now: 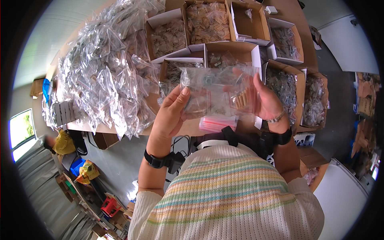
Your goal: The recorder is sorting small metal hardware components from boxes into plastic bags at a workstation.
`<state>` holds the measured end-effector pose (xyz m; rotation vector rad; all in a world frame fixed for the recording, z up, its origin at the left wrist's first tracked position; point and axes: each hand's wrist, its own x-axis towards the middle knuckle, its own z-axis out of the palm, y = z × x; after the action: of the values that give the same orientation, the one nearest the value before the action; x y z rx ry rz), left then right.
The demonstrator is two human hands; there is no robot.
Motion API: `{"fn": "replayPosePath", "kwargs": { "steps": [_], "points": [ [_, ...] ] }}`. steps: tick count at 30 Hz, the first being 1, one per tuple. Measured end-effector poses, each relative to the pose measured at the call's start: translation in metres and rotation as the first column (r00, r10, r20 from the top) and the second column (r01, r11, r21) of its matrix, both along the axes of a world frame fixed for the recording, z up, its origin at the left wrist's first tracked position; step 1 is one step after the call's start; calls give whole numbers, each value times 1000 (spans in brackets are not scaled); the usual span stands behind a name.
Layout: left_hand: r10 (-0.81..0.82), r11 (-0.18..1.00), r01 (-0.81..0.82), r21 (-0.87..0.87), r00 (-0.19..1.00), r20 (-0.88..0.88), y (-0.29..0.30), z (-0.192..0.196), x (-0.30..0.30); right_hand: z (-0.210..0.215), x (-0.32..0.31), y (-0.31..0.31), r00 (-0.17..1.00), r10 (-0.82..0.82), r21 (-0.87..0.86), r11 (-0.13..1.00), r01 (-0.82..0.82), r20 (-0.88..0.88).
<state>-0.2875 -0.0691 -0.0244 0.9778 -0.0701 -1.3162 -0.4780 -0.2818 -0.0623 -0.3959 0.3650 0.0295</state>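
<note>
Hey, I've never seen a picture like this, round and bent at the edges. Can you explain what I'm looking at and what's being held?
It is one view from a fisheye camera worn on a person's head, looking down, so straight edges curve. No machine: the left hand and right hand hold up a clear plastic bag of small parts between them. Beyond it, a brown table carries open cardboard boxes of parts, a big heap of filled clear bags, and a stack of empty bags with red strips.

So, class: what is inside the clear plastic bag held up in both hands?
Inside the clear bag, short tan wooden pegs show near the right hand. Smaller packets of small parts lie toward the left hand; glare and overlap hide what they hold.
</note>
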Motion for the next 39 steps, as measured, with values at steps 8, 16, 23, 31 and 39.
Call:
{"fn": "replayPosePath", "kwargs": {
  "steps": [8,16,23,31,39],
  "points": [
    [-97,991,112,-78,979,180,1,8,-13,-4,-13,2,992,114,-255,962,-97,52],
    [-129,987,128,-99,992,-11,15,-3,-14,-5,-26,2,991,100,-275,959,-71,94],
    [-92,990,85,-113,994,-55,17,-5,-20,-3,-32,2,990,58,-529,841,-118,-128],
    [4,994,6,-105,996,94,6,-11,-35,21,-21,14,996,39,-358,932,-63,-75],
    [78,995,-65,-70,979,189,-3,-24,-39,1,-9,21,993,-67,-443,896,17,-98]
  ]
}}
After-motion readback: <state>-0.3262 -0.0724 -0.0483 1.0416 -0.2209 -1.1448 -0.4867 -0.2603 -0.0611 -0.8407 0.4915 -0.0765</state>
